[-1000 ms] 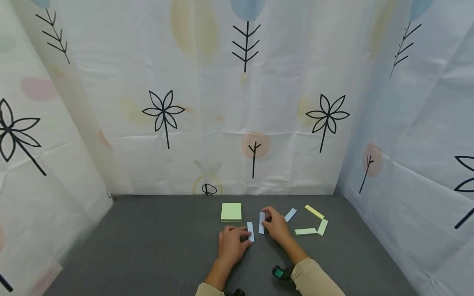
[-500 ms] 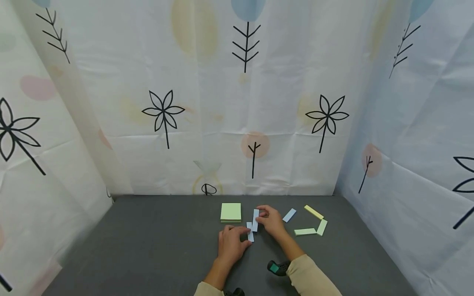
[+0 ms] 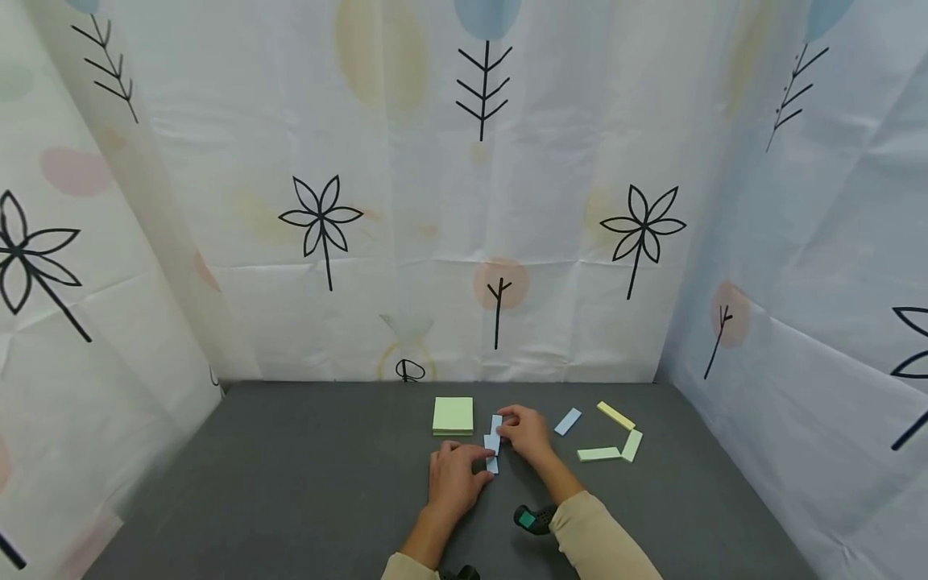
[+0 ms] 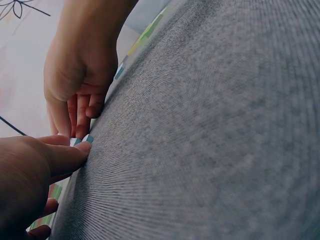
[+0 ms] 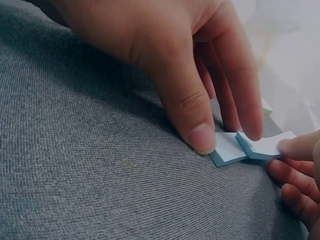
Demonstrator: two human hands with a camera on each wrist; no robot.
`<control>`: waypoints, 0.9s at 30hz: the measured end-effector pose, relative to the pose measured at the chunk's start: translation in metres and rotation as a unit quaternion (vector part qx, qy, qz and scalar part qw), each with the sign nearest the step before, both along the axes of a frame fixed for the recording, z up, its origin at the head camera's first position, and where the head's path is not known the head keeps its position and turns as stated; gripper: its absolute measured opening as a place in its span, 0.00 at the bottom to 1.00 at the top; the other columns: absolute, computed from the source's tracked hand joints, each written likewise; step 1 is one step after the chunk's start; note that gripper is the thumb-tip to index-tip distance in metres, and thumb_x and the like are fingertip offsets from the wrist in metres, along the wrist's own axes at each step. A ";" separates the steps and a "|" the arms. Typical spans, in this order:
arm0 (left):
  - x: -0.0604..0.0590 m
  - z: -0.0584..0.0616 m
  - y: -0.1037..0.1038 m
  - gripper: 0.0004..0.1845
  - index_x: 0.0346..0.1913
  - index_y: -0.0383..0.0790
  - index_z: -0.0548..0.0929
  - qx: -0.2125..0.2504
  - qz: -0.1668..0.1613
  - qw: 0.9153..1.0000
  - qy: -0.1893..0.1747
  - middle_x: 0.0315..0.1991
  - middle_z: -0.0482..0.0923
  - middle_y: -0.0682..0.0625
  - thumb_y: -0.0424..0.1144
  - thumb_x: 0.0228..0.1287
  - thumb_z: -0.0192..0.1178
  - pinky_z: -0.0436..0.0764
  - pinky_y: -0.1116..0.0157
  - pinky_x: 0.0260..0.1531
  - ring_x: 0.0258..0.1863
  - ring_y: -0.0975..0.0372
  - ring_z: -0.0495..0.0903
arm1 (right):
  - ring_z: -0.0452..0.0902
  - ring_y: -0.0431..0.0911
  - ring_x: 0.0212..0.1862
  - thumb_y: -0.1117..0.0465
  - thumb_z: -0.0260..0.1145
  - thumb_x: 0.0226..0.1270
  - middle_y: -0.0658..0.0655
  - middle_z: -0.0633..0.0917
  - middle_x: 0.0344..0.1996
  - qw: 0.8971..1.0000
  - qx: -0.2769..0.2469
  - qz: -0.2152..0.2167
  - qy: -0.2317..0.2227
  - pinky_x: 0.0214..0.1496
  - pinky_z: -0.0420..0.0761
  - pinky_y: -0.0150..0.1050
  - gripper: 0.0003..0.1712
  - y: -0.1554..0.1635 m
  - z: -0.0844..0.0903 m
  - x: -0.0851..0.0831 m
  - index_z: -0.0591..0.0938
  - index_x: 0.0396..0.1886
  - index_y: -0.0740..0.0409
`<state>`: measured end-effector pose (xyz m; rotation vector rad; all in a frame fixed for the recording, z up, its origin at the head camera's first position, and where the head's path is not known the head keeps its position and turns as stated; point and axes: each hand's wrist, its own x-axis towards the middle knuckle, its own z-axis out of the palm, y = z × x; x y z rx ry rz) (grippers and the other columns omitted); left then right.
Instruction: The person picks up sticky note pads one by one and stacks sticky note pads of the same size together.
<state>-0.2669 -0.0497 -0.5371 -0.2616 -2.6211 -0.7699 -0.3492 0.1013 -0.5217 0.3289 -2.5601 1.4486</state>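
Two narrow light-blue sticky-note pads lie overlapped end to end on the grey table. My left hand (image 3: pixel 451 482) pinches the nearer blue pad (image 3: pixel 492 466) between thumb and index finger. On the farther blue pad (image 3: pixel 496 422), my right hand (image 3: pixel 528 435) has its thumb and fingers at the right side. The right wrist view shows the right thumb (image 5: pixel 202 137) against one blue pad (image 5: pixel 228 150), while an index fingertip hovers at or touches the other blue pad (image 5: pixel 267 146), which looks slightly bent. In the left wrist view the hands mostly hide both pads.
A square green sticky-note pad (image 3: pixel 453 416) lies left of the hands. To the right are another blue pad (image 3: pixel 568 421), a yellow strip (image 3: pixel 615 415) and two pale green strips, one (image 3: pixel 598 454) lying crosswise. Patterned cloth walls (image 3: pixel 406 322) enclose the grey table (image 3: pixel 304 483).
My right hand has moved left with its blue pad, from beside the other blue pad to overlapping it. The left hand has stayed in place.
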 end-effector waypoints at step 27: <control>0.000 -0.003 0.000 0.14 0.42 0.56 0.90 -0.031 -0.002 0.999 0.018 0.46 0.84 0.59 0.44 0.50 0.75 0.68 0.55 0.41 0.44 0.58 0.73 | 0.78 0.44 0.31 0.66 0.73 0.55 0.51 0.86 0.27 0.987 0.137 0.077 0.024 0.33 0.76 0.39 0.06 -0.001 0.008 0.002 0.89 0.34 0.60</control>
